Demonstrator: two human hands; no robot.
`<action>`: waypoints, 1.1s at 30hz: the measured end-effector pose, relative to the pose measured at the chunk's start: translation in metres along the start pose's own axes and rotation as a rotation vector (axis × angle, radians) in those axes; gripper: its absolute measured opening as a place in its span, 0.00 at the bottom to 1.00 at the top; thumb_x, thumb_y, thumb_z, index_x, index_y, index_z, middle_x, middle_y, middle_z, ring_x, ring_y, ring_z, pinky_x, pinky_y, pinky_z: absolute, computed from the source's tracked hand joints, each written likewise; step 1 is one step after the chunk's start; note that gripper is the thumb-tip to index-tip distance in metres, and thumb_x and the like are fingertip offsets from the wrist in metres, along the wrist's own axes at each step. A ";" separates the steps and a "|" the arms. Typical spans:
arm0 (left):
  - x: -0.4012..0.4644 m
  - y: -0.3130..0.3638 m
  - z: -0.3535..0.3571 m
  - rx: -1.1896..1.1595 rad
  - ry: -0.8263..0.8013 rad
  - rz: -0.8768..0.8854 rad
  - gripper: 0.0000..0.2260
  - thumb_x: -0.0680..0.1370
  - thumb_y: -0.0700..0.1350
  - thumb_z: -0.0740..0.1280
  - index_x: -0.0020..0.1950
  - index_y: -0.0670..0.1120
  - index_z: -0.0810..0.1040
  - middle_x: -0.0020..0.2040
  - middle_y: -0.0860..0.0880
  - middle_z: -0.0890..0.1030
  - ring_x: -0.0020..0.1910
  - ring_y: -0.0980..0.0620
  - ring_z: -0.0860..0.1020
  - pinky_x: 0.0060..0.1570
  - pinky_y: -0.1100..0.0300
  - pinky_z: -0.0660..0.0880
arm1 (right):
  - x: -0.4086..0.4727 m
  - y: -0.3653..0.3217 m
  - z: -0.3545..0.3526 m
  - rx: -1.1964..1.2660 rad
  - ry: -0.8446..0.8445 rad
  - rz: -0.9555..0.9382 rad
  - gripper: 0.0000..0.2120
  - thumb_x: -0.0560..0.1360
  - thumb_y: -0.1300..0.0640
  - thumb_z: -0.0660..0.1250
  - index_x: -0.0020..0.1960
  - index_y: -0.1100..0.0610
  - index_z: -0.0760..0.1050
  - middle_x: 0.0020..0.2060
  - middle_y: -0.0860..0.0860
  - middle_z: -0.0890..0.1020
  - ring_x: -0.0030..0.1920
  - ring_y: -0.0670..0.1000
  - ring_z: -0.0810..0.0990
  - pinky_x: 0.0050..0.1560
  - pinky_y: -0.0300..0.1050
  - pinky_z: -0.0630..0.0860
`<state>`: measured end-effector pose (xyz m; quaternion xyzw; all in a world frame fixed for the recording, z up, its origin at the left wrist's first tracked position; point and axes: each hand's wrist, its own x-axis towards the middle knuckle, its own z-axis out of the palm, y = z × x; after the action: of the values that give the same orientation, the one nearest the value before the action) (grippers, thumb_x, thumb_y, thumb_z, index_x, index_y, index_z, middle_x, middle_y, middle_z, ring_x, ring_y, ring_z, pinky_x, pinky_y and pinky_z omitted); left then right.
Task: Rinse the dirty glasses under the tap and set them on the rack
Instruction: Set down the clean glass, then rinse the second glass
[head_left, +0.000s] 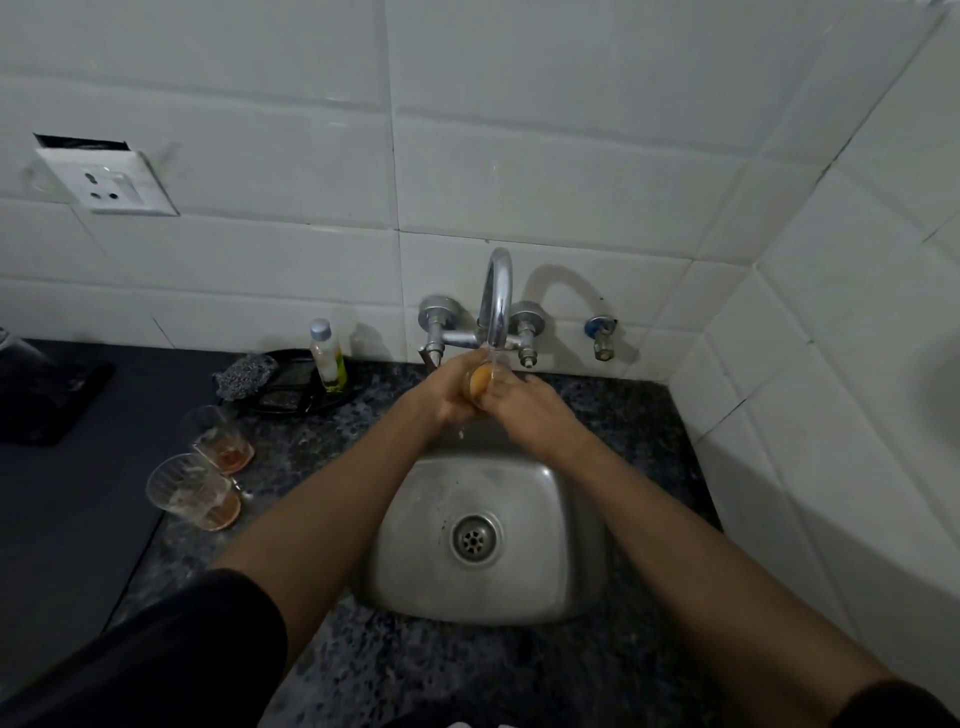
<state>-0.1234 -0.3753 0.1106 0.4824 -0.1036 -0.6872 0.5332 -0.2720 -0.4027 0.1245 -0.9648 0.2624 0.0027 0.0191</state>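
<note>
Two bare forearms extend from short black sleeves: the left sleeve (171, 649) is wide and loose, ending above the elbow; the right sleeve (904, 704) shows only its hem at the frame's corner. Left hand (452, 392) and right hand (524, 402) carry no rings, watch or gloves.

Soap bottle (328, 357) on black tray (291, 395) (beside scrubber (244, 375)); wall socket (111, 182).
</note>
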 end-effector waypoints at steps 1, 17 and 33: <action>0.000 0.000 0.001 0.031 0.009 0.004 0.14 0.84 0.49 0.60 0.46 0.43 0.79 0.39 0.46 0.82 0.36 0.50 0.82 0.35 0.60 0.80 | 0.000 0.001 0.004 0.015 0.010 0.018 0.21 0.80 0.60 0.63 0.72 0.51 0.70 0.70 0.55 0.75 0.63 0.56 0.79 0.60 0.53 0.78; -0.008 -0.001 0.009 -0.078 0.070 0.007 0.13 0.84 0.44 0.60 0.43 0.42 0.78 0.33 0.47 0.81 0.32 0.51 0.82 0.34 0.61 0.81 | 0.005 -0.025 0.007 0.589 0.177 0.310 0.12 0.85 0.55 0.63 0.61 0.57 0.82 0.50 0.58 0.85 0.51 0.58 0.84 0.53 0.52 0.80; -0.004 -0.001 0.001 -0.063 -0.005 -0.034 0.12 0.82 0.51 0.64 0.49 0.44 0.80 0.42 0.46 0.81 0.38 0.50 0.80 0.37 0.58 0.75 | -0.007 -0.015 0.005 0.197 0.101 0.145 0.17 0.83 0.58 0.62 0.71 0.50 0.73 0.58 0.54 0.83 0.53 0.56 0.84 0.51 0.53 0.81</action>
<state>-0.1251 -0.3725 0.1130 0.4651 -0.0751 -0.7003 0.5363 -0.2701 -0.3859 0.1199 -0.9356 0.3312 -0.0703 0.1001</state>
